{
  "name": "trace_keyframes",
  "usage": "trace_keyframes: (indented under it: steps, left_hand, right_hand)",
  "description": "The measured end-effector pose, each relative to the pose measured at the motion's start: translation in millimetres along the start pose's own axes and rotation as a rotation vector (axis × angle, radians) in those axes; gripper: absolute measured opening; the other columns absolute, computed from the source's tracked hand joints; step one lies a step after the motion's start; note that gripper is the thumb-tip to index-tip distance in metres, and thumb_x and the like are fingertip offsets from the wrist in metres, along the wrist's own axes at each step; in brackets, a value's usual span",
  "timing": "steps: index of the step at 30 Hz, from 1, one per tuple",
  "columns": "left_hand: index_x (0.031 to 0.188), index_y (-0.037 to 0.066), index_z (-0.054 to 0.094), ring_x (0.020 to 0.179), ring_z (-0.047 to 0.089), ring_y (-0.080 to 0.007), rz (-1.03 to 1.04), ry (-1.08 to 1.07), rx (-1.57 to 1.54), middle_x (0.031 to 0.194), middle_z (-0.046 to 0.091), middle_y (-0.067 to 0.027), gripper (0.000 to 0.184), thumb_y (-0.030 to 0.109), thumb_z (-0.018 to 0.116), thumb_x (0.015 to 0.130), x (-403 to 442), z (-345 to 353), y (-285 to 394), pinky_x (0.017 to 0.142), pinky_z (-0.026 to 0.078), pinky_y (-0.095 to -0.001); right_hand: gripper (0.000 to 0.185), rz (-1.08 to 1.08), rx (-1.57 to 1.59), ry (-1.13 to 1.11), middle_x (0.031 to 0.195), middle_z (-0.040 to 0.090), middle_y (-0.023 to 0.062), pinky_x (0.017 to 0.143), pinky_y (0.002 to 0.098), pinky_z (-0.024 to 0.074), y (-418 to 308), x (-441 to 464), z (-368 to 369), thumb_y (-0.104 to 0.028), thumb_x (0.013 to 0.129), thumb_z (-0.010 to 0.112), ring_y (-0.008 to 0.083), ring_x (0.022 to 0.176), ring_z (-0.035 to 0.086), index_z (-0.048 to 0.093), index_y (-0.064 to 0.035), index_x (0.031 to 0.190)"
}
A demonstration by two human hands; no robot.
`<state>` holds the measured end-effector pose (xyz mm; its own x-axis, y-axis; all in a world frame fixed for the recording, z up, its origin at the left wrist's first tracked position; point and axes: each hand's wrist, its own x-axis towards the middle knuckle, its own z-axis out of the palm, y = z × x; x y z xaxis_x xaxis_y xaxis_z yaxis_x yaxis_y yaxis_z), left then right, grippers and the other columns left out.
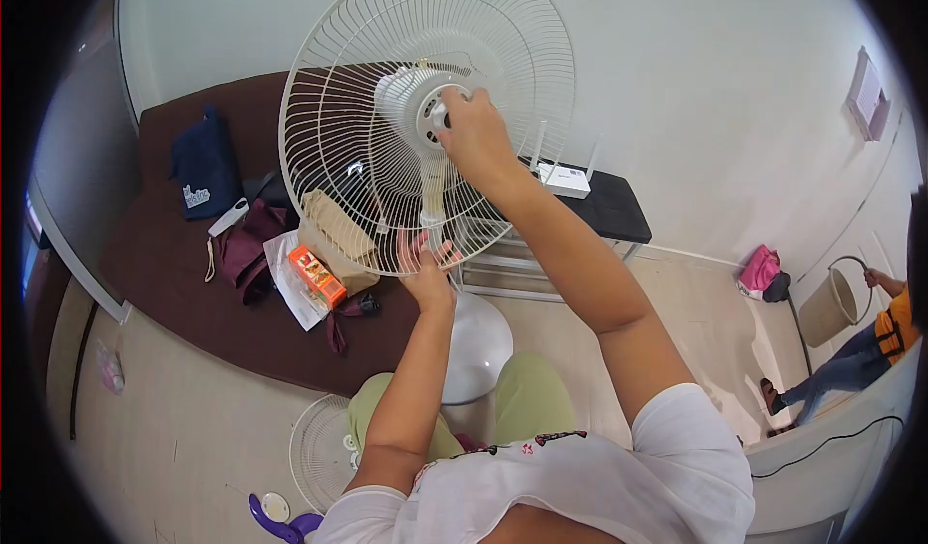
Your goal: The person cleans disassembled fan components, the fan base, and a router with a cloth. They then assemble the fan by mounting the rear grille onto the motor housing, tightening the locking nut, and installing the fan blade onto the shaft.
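Note:
A white wire fan grille stands upright on a pedestal fan, whose round white base rests on the floor between my knees. My right hand is at the middle of the grille, its fingers curled around a small white piece at the hub. My left hand holds the lower rim of the grille, near the fan's pole. No blades can be made out behind the wires. Another wire grille lies on the floor by my left leg, beside purple fan blades.
A brown couch bears a blue bag, an orange box and cloth bags. Behind the fan is a black bench with a white router. At the right, another person carries a beige bucket.

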<state>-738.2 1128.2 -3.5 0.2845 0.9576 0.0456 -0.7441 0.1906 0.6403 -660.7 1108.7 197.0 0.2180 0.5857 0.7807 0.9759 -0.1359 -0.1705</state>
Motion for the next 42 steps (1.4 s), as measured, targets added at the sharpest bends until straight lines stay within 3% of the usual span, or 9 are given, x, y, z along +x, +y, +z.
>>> trace_keyframes:
  steps: [3, 6, 8, 9, 11, 14, 17, 27, 42]
  left_hand:
    - [0.139, 0.014, 0.029, 0.081, 0.064, -0.0276, -0.014, 0.008, -0.003, 0.119, 0.05, -0.0115, 0.054, -0.002, 0.039, 0.089, 0, 2, 2, 0.06, 0.057, -0.0393]
    - [0.139, 0.014, 0.029, 0.082, 0.063, -0.0276, -0.023, 0.008, -0.015, 0.119, 0.049, -0.0119, 0.054, -0.002, 0.039, 0.089, 0, 2, 4, 0.06, 0.057, -0.0387]
    - [0.139, 0.014, 0.029, 0.082, 0.063, -0.0276, -0.017, -0.004, -0.013, 0.119, 0.049, -0.0121, 0.054, -0.001, 0.039, 0.089, -1, 1, 2, 0.06, 0.057, -0.039]
    - [0.14, 0.014, 0.029, 0.082, 0.063, -0.0275, -0.007, -0.019, -0.013, 0.119, 0.049, -0.0123, 0.054, -0.001, 0.039, 0.089, -2, 0, 1, 0.061, 0.056, -0.0393]
    - [0.14, 0.014, 0.028, 0.082, 0.063, -0.0274, -0.007, -0.018, -0.005, 0.119, 0.049, -0.0124, 0.054, -0.001, 0.038, 0.089, -2, -1, 0, 0.061, 0.056, -0.0392]
    - [0.14, 0.014, 0.029, 0.082, 0.063, -0.0272, -0.01, -0.007, 0.004, 0.119, 0.049, -0.0126, 0.054, -0.001, 0.039, 0.089, 0, 1, 0, 0.061, 0.056, -0.0389]
    - [0.139, 0.015, 0.029, 0.082, 0.063, -0.0269, -0.025, 0.009, 0.0, 0.12, 0.049, -0.0126, 0.053, 0.0, 0.039, 0.09, -3, 2, 2, 0.06, 0.056, -0.0385]
    - [0.139, 0.015, 0.03, 0.084, 0.063, -0.0264, -0.033, -0.004, -0.01, 0.12, 0.049, -0.012, 0.052, 0.0, 0.039, 0.09, -2, 0, 2, 0.063, 0.056, -0.0403]
    - [0.139, 0.014, 0.029, 0.083, 0.063, -0.0267, -0.027, -0.015, -0.01, 0.121, 0.048, -0.0126, 0.053, 0.0, 0.039, 0.09, 0, 0, 2, 0.062, 0.056, -0.039]
  right_hand:
    - [0.048, -0.141, -0.095, 0.073, 0.099, 0.057, 0.0259, 0.075, 0.0391, 0.0486, 10, 2, 10, -0.018, 0.072, 0.074, 0.0376, 0.092, 0.06, 0.05, 0.0035, 0.108]
    - [0.047, -0.029, 0.324, 0.112, 0.099, 0.056, 0.0228, 0.076, 0.0407, 0.0479, 9, 6, 0, -0.01, 0.071, 0.072, 0.0386, 0.092, 0.057, 0.05, -0.0021, 0.111]
    - [0.045, 0.34, 0.334, -0.167, 0.107, 0.049, 0.0226, 0.081, 0.0446, 0.0463, 3, 8, -9, -0.007, 0.07, 0.071, 0.0399, 0.099, 0.052, 0.049, -0.0011, 0.108]
    - [0.045, 0.343, 0.335, -0.166, 0.107, 0.049, 0.0226, 0.081, 0.0446, 0.0463, 3, 3, -3, -0.007, 0.07, 0.071, 0.0399, 0.099, 0.052, 0.049, -0.0011, 0.108]
    - [0.053, -0.128, -0.203, 0.115, 0.101, 0.052, 0.0189, 0.079, 0.0385, 0.0479, 0, -6, 12, -0.012, 0.065, 0.078, 0.0325, 0.094, 0.056, 0.049, -0.0004, 0.109]
    - [0.048, -0.19, 0.04, 0.099, 0.103, 0.051, 0.0189, 0.078, 0.038, 0.048, 11, -6, 5, -0.013, 0.066, 0.077, 0.0316, 0.092, 0.057, 0.05, -0.0005, 0.104]
    - [0.043, 0.051, 0.326, 0.124, 0.104, 0.05, 0.0178, 0.077, 0.0384, 0.048, 15, -3, 2, -0.008, 0.068, 0.075, 0.0327, 0.09, 0.057, 0.051, -0.0039, 0.104]
    - [0.047, -0.1, 0.22, 0.124, 0.104, 0.048, 0.0185, 0.078, 0.0405, 0.0464, 10, -10, 3, -0.003, 0.067, 0.074, 0.0369, 0.092, 0.055, 0.052, -0.0024, 0.108]
    - [0.046, 0.078, 0.19, 0.117, 0.091, 0.056, 0.0188, 0.075, 0.0407, 0.0481, 8, 3, 4, -0.017, 0.064, 0.079, 0.0363, 0.087, 0.058, 0.054, 0.0034, 0.097]
